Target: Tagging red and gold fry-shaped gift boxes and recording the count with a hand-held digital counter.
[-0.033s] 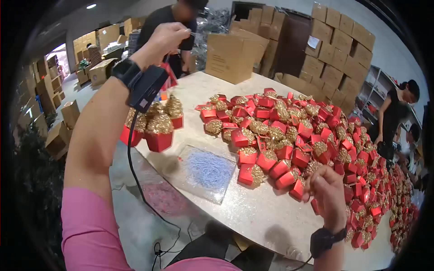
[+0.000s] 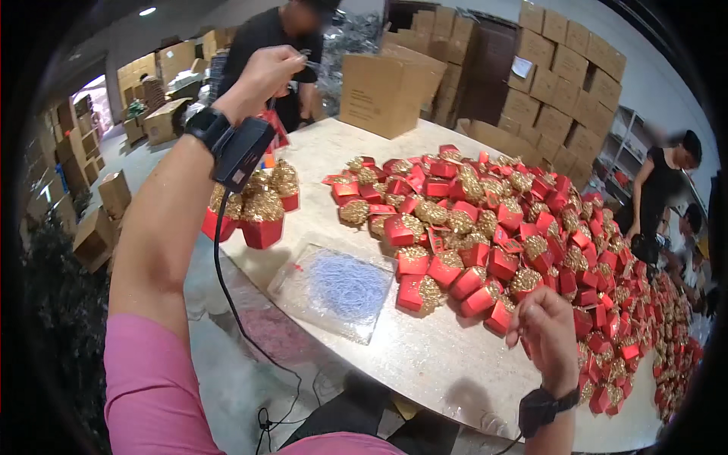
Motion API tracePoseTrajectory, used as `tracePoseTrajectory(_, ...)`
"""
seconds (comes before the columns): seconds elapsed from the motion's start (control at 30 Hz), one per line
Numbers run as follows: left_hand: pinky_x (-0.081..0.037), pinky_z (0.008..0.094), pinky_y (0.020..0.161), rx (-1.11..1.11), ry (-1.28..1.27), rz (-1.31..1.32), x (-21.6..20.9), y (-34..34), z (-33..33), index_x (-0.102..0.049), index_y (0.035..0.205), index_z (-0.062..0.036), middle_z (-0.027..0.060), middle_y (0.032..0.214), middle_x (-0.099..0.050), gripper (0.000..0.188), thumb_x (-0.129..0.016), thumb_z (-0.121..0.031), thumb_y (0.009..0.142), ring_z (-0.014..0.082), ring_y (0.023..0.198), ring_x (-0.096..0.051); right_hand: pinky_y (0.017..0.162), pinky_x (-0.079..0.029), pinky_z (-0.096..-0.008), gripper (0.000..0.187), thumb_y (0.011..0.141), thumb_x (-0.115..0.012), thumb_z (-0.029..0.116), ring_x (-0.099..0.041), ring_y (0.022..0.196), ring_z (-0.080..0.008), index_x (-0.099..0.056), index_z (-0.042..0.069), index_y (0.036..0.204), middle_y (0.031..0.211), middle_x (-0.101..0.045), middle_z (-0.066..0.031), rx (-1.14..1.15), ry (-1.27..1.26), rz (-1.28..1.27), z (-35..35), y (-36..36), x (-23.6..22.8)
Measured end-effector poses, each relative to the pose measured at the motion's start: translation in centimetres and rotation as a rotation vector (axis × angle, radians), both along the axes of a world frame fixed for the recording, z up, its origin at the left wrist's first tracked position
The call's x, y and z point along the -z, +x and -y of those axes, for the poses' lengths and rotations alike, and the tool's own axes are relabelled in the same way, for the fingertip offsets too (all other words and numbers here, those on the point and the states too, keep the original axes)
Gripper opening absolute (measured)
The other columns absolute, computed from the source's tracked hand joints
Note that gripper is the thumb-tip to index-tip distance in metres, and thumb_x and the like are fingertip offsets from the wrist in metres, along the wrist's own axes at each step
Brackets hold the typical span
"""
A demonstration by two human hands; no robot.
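Observation:
My left hand (image 2: 265, 74) is raised at the upper left, its fingers pinched on a thin, pale cord end. Below it a bunch of red pots with gold glitter tops (image 2: 262, 216) appears to hang over the table's left edge; the cords in between are mostly hidden by my wrist. Near the front of the big pile of red-and-gold ornaments (image 2: 474, 258), my right hand (image 2: 544, 326) is held with fingers curled together. Whether anything thin is between those fingers I cannot make out. A clear, shallow tray (image 2: 284, 284) holds a heap of pale bluish threads (image 2: 345, 284).
The white table (image 2: 394, 371) curves around in front of me. A cardboard box (image 2: 379, 98) stands at its far side, with a person in black (image 2: 254, 49) to its left. More people are at the far right. A black cable (image 2: 243, 326) runs down from my left wrist.
My left hand and the hanging bunch have shifted slightly left. My right hand's fingers are a little lower in the picture and curled more closely.

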State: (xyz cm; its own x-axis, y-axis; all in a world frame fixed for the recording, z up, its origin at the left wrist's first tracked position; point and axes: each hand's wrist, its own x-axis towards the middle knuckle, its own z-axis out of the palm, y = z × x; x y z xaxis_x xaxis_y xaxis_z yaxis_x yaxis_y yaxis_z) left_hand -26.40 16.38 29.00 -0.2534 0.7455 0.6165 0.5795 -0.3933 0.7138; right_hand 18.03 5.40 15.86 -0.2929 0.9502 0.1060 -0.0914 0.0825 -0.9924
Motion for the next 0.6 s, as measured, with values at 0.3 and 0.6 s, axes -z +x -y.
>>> tracePoseTrajectory(0.3, -0.042, 0.0286, 0.052, -0.372, 0.019, -0.253, 14.6, -10.6, -7.5, -0.058, 0.072, 0.0003, 0.0037, 0.06, -0.058, 0.015, -0.052, -0.013, 0.076, 0.0133, 0.056, -0.054, 0.051, -0.046, -0.0256, 0.011, 0.084, -0.05, 0.01, -0.058, 0.057, -0.0166, -0.05, 0.001, 0.078, 0.068, -0.057, -0.0099, 0.235, -0.229, 0.131, 3.1, 4.6, 7.5)
tracePoseTrajectory(0.6, -0.042, 0.0228, 0.068, 0.032, -0.373, 0.039, 23.4, -8.0, 1.3, -0.053, 0.101, -0.0018, 0.0012, 0.083, -0.054, 0.023, -0.054, -0.017, 0.083, 0.0083, 0.074, -0.05, 0.052, -0.044, -0.0207, 0.012, 0.084, -0.051, 0.012, -0.055, 0.056, -0.0101, -0.052, 0.001, 0.081, 0.067, -0.056, -0.0041, -0.011, -0.269, 0.268, 1.9, 1.4, 10.7)
